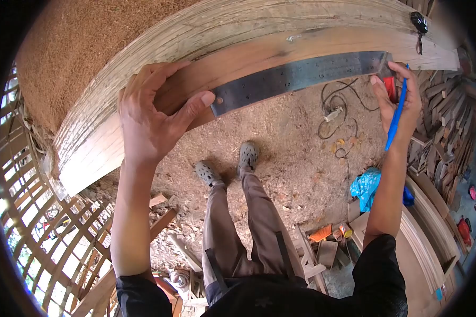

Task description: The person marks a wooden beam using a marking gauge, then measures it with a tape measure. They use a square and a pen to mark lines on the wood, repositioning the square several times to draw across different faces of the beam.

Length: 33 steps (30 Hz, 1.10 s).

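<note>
Sawdust floor (296,164) below, plank (280,50) just ahead of your hands. Between them spans the steel ruler (301,79): left hand (148,116) clamps its end to the plank by thumb; right hand (399,100) grips the far end plus blue pen (394,121). It's likely thin, springy and slick, so hold both ends.

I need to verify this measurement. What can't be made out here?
Head view, steel ruler: graduations too small and blurred to read.
Head view, red object at the ruler's end: mostly covered by the right hand holding the blue pen.
Head view, plank under the left hand: any marks hidden.
</note>
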Available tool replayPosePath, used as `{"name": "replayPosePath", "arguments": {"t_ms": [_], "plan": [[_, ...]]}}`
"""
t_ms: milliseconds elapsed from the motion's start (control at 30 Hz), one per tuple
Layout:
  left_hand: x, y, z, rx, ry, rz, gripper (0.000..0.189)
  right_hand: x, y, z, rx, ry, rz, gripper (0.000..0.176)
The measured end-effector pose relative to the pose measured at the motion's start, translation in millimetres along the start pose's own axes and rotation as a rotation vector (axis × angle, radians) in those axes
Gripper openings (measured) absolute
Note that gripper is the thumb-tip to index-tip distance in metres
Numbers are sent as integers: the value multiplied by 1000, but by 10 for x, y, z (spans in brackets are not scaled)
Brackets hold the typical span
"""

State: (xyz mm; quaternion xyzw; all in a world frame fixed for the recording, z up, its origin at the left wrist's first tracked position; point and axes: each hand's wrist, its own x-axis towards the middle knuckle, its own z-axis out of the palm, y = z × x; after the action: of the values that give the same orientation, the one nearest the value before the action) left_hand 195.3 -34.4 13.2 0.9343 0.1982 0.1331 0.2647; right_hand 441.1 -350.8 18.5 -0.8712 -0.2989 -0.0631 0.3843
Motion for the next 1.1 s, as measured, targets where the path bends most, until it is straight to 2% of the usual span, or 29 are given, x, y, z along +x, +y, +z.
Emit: {"name": "replayPosePath", "arguments": {"t_ms": [367,500,667,867,933,1100], "plan": [[0,13,-3,-16,-3,-34,62,3,-43,2,-112,11,-63,36],[-1,8,-22,-13,-24,-34,60,-7,-37,0,-40,-6,26,37],[9,-7,38,-54,44,4,55,7,33,-9,-74,0,-60,38],[13,6,4,-7,-34,-24,59,-13,75,-17,-1,-20,-21,37],[15,-14,36,-26,43,18,58,-18,6,1,19,-17,-4,36],[2,-33,50,-24,47,8,59,-16,25,-3,36,-24,-11,36]]}}
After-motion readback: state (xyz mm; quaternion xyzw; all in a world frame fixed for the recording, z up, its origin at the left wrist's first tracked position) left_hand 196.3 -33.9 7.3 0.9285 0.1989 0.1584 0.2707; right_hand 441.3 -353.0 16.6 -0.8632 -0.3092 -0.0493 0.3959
